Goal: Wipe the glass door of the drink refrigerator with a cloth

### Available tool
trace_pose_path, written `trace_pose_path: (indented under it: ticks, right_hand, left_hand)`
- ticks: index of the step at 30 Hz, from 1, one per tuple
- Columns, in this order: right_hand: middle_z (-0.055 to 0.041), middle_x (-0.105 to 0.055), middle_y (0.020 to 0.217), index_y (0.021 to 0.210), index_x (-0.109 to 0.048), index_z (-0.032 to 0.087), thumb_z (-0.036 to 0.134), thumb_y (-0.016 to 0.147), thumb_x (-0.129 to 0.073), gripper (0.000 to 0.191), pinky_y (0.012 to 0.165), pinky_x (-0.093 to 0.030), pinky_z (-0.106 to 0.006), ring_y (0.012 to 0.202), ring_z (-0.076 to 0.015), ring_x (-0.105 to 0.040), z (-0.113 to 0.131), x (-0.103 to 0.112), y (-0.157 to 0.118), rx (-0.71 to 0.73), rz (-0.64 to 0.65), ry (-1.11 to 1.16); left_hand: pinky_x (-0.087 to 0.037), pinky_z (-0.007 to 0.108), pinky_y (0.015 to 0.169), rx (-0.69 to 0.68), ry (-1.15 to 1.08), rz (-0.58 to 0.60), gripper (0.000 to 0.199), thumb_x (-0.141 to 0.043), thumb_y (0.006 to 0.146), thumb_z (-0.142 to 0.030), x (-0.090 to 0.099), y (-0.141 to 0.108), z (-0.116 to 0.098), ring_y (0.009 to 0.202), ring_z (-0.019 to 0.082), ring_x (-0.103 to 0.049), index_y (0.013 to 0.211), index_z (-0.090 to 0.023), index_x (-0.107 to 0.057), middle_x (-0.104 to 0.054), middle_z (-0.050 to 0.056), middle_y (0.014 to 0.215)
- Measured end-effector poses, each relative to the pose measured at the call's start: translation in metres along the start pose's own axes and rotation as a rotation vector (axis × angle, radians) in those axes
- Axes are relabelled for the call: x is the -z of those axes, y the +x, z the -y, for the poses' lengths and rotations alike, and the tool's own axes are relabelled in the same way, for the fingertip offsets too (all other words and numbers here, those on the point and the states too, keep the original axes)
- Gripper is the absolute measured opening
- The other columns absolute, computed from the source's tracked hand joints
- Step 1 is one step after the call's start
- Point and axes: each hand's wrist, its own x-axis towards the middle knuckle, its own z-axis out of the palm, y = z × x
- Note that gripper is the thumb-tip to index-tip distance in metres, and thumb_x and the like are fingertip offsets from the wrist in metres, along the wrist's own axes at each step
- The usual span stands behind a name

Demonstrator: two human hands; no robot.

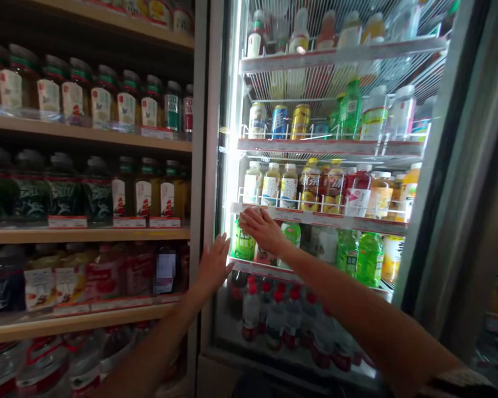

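Observation:
My right hand [262, 228] reaches into the lit drinks fridge, fingers stretched out at the edge of a wire shelf [332, 218]. Just below its fingers stands a green-labelled bottle [243, 246]; whether they touch is unclear. Another green bottle [291, 234] is partly behind my right wrist. My left hand [214, 265] is at the fridge's left door frame [218, 182], fingers apart and slightly bent, with nothing in it. Small bottles with pale labels [270, 185] line the shelf above my right hand.
Cans [279, 122] and more bottles fill the upper fridge shelves. Red-capped bottles [277, 318] stand at the bottom. To the left, wooden shelves [87, 235] hold rows of bottled drinks. A dark fridge door edge [440, 182] bounds the right side.

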Motion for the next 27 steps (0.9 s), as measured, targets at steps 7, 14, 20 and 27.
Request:
trace_pose_path:
  ticks: [7, 14, 20, 27]
  right_hand:
    - [-0.0061, -0.046, 0.137, 0.117, -0.054, 0.018, 0.018, 0.089, -0.044, 0.03, 0.109, -0.026, -0.052, 0.132, -0.0262, -0.032, 0.022, -0.019, 0.044, -0.053, -0.056, 0.09]
    - [-0.0034, -0.055, 0.128, 0.105, -0.06, 0.021, 0.016, 0.087, -0.048, 0.023, 0.106, -0.032, -0.048, 0.127, -0.0215, -0.04, 0.036, -0.027, 0.037, 0.148, 0.03, 0.18]
    - [-0.008, -0.043, 0.139, 0.121, -0.051, 0.019, 0.014, 0.087, -0.047, 0.035, 0.108, -0.024, -0.053, 0.135, -0.0267, -0.027, 0.0, -0.007, 0.013, -0.039, -0.065, 0.055]
    - [-0.0066, -0.046, 0.137, 0.123, -0.05, 0.022, 0.018, 0.086, -0.049, 0.037, 0.106, -0.028, -0.051, 0.133, -0.0263, -0.031, -0.041, 0.02, -0.037, -0.03, -0.084, -0.083]
  left_hand:
    - [-0.031, 0.05, 0.105, 0.121, 0.045, 0.01, 0.057, -0.047, 0.081, -0.026, 0.019, 0.0, 0.033, 0.133, 0.028, -0.029, 0.134, -0.008, -0.036, -0.032, 0.015, 0.145]
    - [-0.032, 0.051, 0.104, 0.156, 0.053, -0.016, 0.057, -0.046, 0.08, -0.024, 0.032, 0.001, 0.048, 0.133, 0.029, -0.031, 0.133, -0.008, -0.036, -0.033, 0.017, 0.144]
    - [-0.032, 0.049, 0.104, 0.121, 0.038, -0.043, 0.058, -0.047, 0.08, -0.026, 0.031, 0.018, 0.036, 0.133, 0.029, -0.031, 0.133, -0.007, -0.036, -0.031, 0.017, 0.145]
    - [-0.03, 0.049, 0.105, 0.054, 0.0, -0.046, 0.058, -0.049, 0.081, -0.029, 0.041, 0.049, 0.003, 0.134, 0.028, -0.027, 0.134, -0.011, -0.035, -0.029, 0.015, 0.146]
